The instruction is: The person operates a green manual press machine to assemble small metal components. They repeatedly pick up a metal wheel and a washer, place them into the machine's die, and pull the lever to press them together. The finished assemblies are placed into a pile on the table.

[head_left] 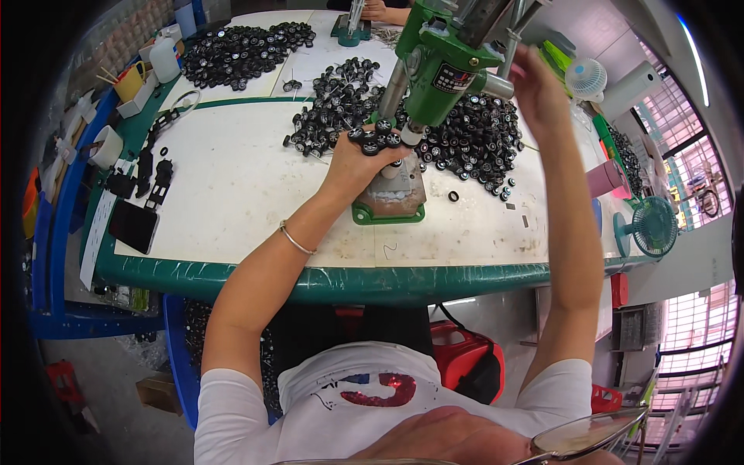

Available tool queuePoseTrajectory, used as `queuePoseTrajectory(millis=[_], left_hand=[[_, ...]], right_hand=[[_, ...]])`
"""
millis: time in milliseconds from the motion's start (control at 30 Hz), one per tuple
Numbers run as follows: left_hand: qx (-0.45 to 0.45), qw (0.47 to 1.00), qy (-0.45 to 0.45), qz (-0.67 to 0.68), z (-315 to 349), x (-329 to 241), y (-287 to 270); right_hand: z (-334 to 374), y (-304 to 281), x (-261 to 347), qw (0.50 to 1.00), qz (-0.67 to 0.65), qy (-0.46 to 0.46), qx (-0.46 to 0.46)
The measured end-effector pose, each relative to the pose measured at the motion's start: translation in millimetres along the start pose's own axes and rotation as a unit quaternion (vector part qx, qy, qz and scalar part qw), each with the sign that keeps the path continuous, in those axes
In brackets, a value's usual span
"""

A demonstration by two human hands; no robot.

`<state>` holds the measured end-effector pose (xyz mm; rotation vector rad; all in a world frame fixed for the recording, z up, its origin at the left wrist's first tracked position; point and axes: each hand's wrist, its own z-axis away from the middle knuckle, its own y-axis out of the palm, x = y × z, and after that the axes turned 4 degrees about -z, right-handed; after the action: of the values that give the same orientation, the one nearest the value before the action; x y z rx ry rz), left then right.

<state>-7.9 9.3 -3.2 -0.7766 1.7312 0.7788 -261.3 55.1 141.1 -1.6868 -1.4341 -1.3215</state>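
Observation:
My left hand point(356, 164) is closed around several small black toy wheels point(372, 139) with silvery hubs, bunched on top of its fingers. It reaches in under the ram of a green hand press point(438, 81), above the metal base point(391, 203). One wheel end sits at the ram's tip by my fingertips; the exact contact is hard to make out. My right hand point(540, 93) is raised at the right side of the press, fingers curled at its lever point(513, 35), partly hidden. Behind both, wheels on axles point(333, 108) and loose wheels point(473, 143) lie heaped.
Another wheel pile point(240, 58) lies at the far left. A dark phone point(133, 226) and black plastic parts point(159, 182) rest near the left edge. At right stand a green fan point(653, 226) and a pink cup point(604, 178). Across the table, another person's hand point(376, 11) is beside a second press point(351, 31).

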Motion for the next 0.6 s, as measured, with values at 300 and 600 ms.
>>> queuePoseTrajectory(millis=[300, 600], left_hand=[[0.028, 0.999, -0.019, -0.007, -3, -10, -3], [0.018, 0.999, 0.015, -0.037, -1, -3, -11]], right_hand=[[-99, 39, 50, 0.985, -0.160, 0.009, 0.069], [-51, 85, 56, 0.974, -0.021, -0.203, -0.099]])
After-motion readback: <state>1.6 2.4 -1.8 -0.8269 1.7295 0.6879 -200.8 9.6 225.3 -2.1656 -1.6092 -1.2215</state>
